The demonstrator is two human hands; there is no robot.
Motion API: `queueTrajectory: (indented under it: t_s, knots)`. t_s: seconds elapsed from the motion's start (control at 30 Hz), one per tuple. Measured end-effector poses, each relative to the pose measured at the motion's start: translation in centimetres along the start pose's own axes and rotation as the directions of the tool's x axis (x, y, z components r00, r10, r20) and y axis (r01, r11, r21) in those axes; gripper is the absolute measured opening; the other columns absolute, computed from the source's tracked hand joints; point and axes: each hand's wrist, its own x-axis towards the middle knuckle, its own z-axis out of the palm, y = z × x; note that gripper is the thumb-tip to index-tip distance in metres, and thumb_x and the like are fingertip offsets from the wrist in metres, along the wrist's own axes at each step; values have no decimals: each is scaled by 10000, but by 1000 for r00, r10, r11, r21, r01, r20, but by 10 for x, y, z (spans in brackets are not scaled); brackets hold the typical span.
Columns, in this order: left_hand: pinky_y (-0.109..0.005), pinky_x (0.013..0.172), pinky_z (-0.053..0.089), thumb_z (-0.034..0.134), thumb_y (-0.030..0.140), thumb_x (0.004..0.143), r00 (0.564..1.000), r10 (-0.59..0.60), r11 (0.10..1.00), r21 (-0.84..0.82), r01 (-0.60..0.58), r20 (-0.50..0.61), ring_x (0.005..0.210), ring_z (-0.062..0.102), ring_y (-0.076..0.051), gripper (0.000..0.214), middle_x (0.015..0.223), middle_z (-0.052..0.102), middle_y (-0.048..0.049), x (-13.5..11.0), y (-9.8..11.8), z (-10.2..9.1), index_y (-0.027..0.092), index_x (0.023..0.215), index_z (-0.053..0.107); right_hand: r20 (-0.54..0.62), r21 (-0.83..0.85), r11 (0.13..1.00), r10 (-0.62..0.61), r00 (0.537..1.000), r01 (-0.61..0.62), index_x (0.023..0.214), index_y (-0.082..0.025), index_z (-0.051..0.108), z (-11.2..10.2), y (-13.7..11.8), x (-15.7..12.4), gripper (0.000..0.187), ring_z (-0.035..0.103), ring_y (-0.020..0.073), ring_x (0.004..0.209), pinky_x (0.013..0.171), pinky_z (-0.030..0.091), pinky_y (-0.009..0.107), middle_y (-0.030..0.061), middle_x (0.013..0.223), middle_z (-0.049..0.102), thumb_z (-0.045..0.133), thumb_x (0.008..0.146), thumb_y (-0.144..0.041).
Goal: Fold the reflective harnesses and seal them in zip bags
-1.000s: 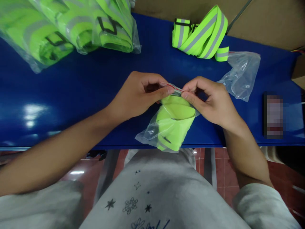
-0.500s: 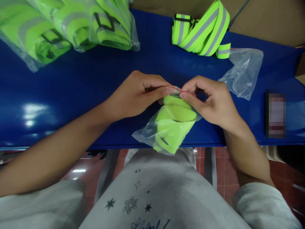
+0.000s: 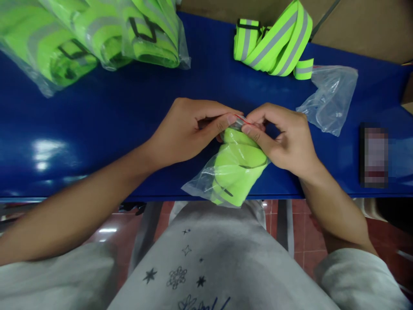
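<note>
Between my hands hangs a clear zip bag (image 3: pixel 201 178) with a red seal line, its top edge pinched on both sides. Inside it lies a rolled neon-yellow reflective belt (image 3: pixel 240 165), filling most of the bag. My left hand (image 3: pixel 190 129) is closed, thumb and forefinger on the left part of the seal. On the right part, my right hand (image 3: pixel 284 133) grips the same edge, its thumb in front and fingertips partly hidden behind. The bag's lower end reaches the table's front edge.
Several bagged neon belts (image 3: pixel 151 38) lie at the back left of the blue table (image 3: pixel 122 107). A loose coiled belt (image 3: pixel 274 43) with grey stripes sits at the back, beside a flat clear bag (image 3: pixel 335 99). A blurred phone-like object (image 3: pixel 374 155) is at right; cardboard boxes (image 3: pixel 368 30) stand behind.
The bag with the belt has shifted slightly to the right and tilted. My left hand has slid a little along the seal, and both hands still pinch it.
</note>
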Motion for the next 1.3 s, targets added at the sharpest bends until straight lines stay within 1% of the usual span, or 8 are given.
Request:
queueTrajectory:
  t_s: [0.17,0.3,0.5,0.77,0.97,1.07,1.2,1.3]
  knots:
    - [-213,632,543,754,310,911,995,55,993,-99,-64,-88,739,714,-122,132,828,778,1,1,-1,-2,179,909,776,-31,-14,999,-53,998,53,971,-233,682,3,-1,1,32,627,152,766,721,540,334,-4,849,665,658,985,-248]
    - [-231,652,528,712,294,936,990,135,990,36,-133,-50,726,682,-116,123,823,761,7,-1,-1,-1,190,886,755,-31,-30,995,-93,995,92,969,-227,663,5,-4,1,24,641,154,790,742,555,336,-5,864,664,664,983,-247]
    - [-261,677,503,638,339,968,994,102,982,162,-94,-41,750,663,-136,166,847,752,4,-5,1,1,227,896,739,27,-102,987,-119,993,121,1003,-231,604,9,-6,-2,48,630,155,788,720,533,320,6,870,639,571,1028,-206]
    - [-318,622,533,761,362,898,993,103,994,-41,-105,-55,711,665,-147,119,827,760,12,-1,-2,0,243,901,758,14,25,1000,-2,1000,1,993,-269,633,8,-7,-1,62,635,178,788,739,538,345,9,868,658,612,1012,-324]
    - [-350,659,541,823,256,853,977,-130,930,-364,60,-171,690,647,-116,83,816,771,56,7,-2,-13,244,797,763,42,47,990,130,991,-132,1054,-263,701,-9,0,4,218,647,183,845,759,539,311,22,914,697,626,997,-460]
    - [-394,737,570,796,225,856,957,-224,897,-422,128,-185,748,664,-143,91,836,747,46,10,3,-18,284,795,762,34,59,986,157,987,-158,1011,-254,691,-14,3,4,227,618,172,784,722,529,305,22,890,689,621,1000,-470]
    - [-398,888,599,758,329,903,967,-225,893,-423,155,-120,904,714,-176,20,939,735,24,10,3,-18,309,901,756,20,93,989,111,994,-112,1029,-242,665,-12,6,2,234,601,149,768,706,514,280,11,881,665,567,1034,-455]
    - [-351,865,631,838,409,833,984,-170,836,-521,174,56,996,738,-199,424,1106,749,-4,11,-2,-17,314,1214,678,-64,136,988,78,995,-69,1026,-229,665,-12,7,1,200,606,138,751,686,507,264,2,861,663,589,1025,-414]
